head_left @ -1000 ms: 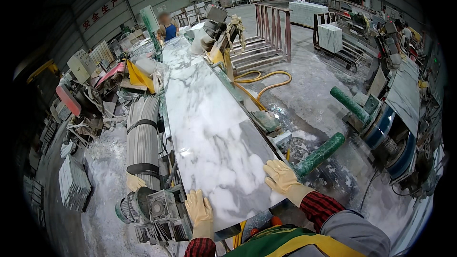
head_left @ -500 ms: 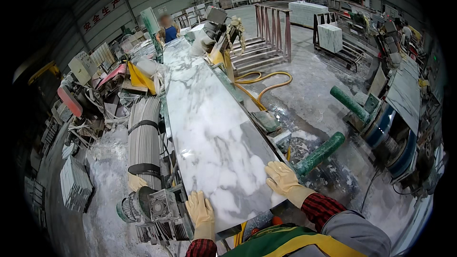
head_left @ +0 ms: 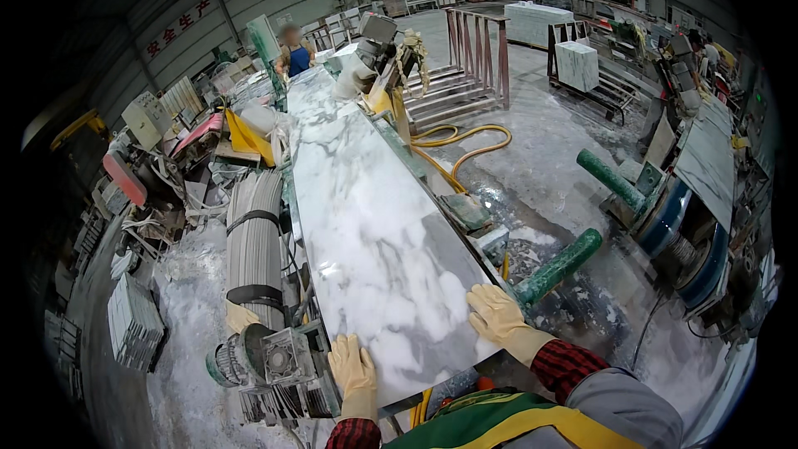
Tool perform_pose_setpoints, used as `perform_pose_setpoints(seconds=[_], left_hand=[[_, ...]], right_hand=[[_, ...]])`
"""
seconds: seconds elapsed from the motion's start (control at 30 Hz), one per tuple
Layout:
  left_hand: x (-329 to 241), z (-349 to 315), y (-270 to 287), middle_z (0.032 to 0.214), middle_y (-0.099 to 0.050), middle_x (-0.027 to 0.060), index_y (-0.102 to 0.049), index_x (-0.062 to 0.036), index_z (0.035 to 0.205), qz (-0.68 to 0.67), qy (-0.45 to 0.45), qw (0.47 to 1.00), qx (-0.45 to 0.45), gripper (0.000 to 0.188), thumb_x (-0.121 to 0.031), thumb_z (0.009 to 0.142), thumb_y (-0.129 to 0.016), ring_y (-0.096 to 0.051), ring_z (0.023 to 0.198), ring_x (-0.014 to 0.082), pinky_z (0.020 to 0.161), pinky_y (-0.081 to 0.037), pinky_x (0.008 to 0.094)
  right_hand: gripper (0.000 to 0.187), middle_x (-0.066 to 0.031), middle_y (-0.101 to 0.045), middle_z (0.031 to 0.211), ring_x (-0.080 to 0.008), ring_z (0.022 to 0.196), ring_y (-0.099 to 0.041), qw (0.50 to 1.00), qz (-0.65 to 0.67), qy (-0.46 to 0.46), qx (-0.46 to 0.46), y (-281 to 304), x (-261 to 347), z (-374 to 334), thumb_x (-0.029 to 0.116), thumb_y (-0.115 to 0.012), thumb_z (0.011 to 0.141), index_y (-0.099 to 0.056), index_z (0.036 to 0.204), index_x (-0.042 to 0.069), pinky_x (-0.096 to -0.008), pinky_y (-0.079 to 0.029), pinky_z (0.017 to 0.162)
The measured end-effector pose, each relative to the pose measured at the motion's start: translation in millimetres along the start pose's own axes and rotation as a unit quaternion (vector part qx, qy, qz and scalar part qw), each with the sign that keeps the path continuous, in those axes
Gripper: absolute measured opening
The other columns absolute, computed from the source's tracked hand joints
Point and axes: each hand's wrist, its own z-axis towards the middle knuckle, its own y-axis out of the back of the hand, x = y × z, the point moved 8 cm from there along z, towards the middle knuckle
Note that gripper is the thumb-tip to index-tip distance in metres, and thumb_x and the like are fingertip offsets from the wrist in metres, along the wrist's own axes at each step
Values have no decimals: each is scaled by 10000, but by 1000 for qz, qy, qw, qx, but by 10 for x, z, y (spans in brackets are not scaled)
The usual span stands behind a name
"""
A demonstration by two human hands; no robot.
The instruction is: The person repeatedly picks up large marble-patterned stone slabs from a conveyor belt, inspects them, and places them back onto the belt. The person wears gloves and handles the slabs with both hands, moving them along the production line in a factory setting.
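A long white marble slab [head_left: 378,283] with grey veins lies flat on a machine bed and runs away from me. My left hand [head_left: 354,372], in a cream rubber glove, rests palm down on the slab's near left corner, fingers stretched forward. On the slab's right edge, close to the near end, lies my right hand [head_left: 501,322] in a matching glove, its fingers spread. Neither hand is wrapped around anything. Farther along, more marble continues toward a person in a blue apron [head_left: 297,56] at the far end.
Left of the slab stand a motor with gearbox [head_left: 270,357], a strapped bundle of grey strips [head_left: 253,241] and a loose cream glove [head_left: 239,316]. A green roller [head_left: 559,267] juts out at right. Beyond it are a yellow hose [head_left: 465,143], a metal rack [head_left: 478,66] and another slab machine [head_left: 690,216].
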Motion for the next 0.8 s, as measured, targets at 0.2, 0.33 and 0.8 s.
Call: perform_pose_setpoints(seconds=[0.2, 0.33, 0.8], left_hand=[[9, -54, 2, 1595, -565, 229, -601, -89, 1494, -14, 8, 1000, 3, 473, -245, 1051, -661, -465, 1527, 467, 1274, -333, 615], [17, -83, 51, 1602, -542, 267, -598, -86, 1494, -23, 13, 1000, 10, 485, -258, 1046, -671, -437, 1535, 501, 1282, -326, 605], [134, -26, -69, 1690, -460, 276, -545, -92, 1590, 8, 47, 997, 60, 582, -306, 1060, -654, -394, 1553, 555, 1314, -307, 592]], right_hand=[[437, -208, -656, 1386, -427, 1288, -618, 999, 0, -13, 30, 96, 73, -120, 195, -729, 933, -659, 1327, 20, -511, -494, 1140], [447, -222, -656, 1358, -449, 1247, -628, 1000, 3, 21, -19, 215, 158, -286, 180, -725, 938, -649, 1344, 9, -537, -506, 1112], [414, -192, -624, 1286, -436, 1208, -603, 998, 36, -1, 48, 288, 183, -343, 188, -691, 911, -639, 1284, 14, -515, -493, 1065]])
